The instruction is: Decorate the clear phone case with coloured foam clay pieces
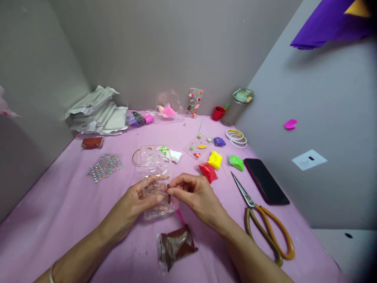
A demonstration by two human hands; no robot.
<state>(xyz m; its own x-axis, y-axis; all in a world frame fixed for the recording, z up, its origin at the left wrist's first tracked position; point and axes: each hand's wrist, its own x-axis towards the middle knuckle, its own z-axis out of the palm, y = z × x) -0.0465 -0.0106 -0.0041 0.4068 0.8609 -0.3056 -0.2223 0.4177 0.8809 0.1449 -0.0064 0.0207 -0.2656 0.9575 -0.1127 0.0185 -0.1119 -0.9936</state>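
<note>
My left hand (144, 198) is closed around the lower part of a clear phone case (156, 167), which it keeps tilted up over the table. A green clay flower (164, 149) with a pale centre is on the case's upper right. Between thumb and forefinger, my right hand (194, 192) pinches a thin roll of brown clay (169, 194) at the case's right edge; whether it touches the case I cannot tell. Below the hands lies an opened packet of brown clay (176, 245). A pink stick (180, 217) shows behind the case, partly hidden.
Large scissors (259, 220) and a phone (266, 181) lie at right. Red (208, 172), yellow (215, 160) and green clay packets (236, 162) sit behind my right hand. Rhinestones (106, 167) lie at left. A bottle (238, 106) and decorated case (194, 102) stand at the back.
</note>
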